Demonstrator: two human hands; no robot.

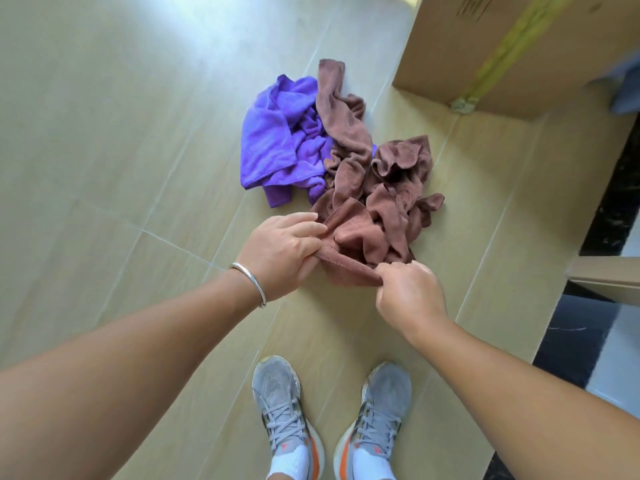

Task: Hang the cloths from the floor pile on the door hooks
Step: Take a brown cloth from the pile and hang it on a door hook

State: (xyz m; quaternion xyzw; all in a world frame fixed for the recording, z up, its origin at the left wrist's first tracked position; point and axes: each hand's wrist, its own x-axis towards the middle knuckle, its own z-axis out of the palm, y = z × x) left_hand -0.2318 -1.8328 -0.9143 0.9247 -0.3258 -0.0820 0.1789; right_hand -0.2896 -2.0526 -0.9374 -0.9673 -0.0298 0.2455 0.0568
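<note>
My left hand (280, 254) and right hand (408, 292) pinch one crumpled brown terry cloth's (353, 237) hem; tangled neighbours, possibly snagged, could lift too.

Carton (491, 46) print, perhaps lettering, unreadable.

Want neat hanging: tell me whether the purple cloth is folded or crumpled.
Crumpled. The purple cloth lies bunched in loose wrinkles on the floor, partly under a brown cloth.
</note>
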